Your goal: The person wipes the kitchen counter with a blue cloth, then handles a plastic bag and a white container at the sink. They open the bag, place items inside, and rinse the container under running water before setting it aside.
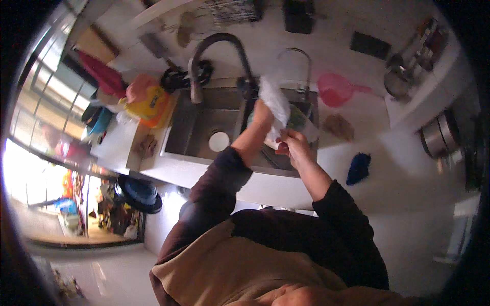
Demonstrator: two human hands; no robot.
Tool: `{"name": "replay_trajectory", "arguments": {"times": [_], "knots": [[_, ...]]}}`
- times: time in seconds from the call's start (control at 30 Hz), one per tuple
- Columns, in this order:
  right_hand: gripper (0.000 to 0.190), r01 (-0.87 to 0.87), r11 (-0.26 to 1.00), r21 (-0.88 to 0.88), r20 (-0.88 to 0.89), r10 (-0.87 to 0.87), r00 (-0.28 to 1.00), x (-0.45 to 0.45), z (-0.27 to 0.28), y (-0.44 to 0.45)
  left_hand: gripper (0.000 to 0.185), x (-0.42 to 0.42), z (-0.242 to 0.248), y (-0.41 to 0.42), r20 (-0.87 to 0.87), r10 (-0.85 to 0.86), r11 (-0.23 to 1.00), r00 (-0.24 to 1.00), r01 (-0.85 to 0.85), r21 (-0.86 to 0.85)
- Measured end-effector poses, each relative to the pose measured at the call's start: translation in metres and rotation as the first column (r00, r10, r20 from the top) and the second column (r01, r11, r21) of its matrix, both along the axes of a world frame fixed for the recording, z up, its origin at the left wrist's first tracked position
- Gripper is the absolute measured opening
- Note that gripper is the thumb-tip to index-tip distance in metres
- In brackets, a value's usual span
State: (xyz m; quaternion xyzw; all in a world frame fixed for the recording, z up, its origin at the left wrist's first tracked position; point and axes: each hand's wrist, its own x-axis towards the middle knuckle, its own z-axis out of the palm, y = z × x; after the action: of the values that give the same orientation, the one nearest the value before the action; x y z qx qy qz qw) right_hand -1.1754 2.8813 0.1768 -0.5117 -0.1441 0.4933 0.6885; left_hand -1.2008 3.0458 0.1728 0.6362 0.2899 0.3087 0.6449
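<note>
My left hand (263, 113) is raised over the right part of the steel sink (231, 153), partly covered by a crumpled white, thin plastic-like sheet or bag (276, 100). The fingers of my left hand are hidden behind or inside it. My right hand (294, 144) pinches the lower end of the white thing between thumb and fingers. Motion blurs both hands. Under them, something pale and greenish (296, 118) shows in the right basin, too blurred to name. A dark gooseneck faucet (226, 36) arches behind the sink.
Right of the sink lie a pink plastic ladle (335, 90), a brown scrubber-like thing (338, 127) and a dark blue cloth (358, 168). A metal pot (440, 134) stands farther right. Left of the sink are a yellow and orange package (149, 101) and a window (42, 114).
</note>
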Motion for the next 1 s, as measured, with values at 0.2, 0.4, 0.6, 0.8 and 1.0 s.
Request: {"name": "replay_trajectory", "arguments": {"times": [0.2,0.4,0.6,0.8,1.0], "knots": [[0.049,0.004,0.964,0.267,-0.290,0.076,0.954,-0.034,-0.029,0.039,0.032,0.023,-0.008,-0.016,-0.302,0.017,0.980,0.953,0.044,0.195],[0.053,0.162,0.857,0.489,-0.561,0.167,0.811,-0.045,-0.051,0.083,0.033,0.014,0.009,-0.046,-0.697,0.411,0.579,0.587,0.422,0.698],[0.038,0.303,0.882,0.362,-0.714,0.053,0.698,-0.034,-0.051,0.115,0.046,0.003,-0.035,-0.044,-0.270,0.963,0.224,-0.010,0.585,0.779],[0.046,0.145,0.820,0.554,-0.191,-0.044,0.981,-0.048,-0.092,0.118,0.032,-0.002,0.007,-0.035,-0.732,0.501,0.229,0.461,0.745,0.626],[0.040,-0.691,0.719,0.075,0.412,0.609,0.678,-0.084,-0.067,0.021,0.032,-0.044,0.026,-0.036,-0.633,0.226,0.391,0.740,0.526,0.755]]}}
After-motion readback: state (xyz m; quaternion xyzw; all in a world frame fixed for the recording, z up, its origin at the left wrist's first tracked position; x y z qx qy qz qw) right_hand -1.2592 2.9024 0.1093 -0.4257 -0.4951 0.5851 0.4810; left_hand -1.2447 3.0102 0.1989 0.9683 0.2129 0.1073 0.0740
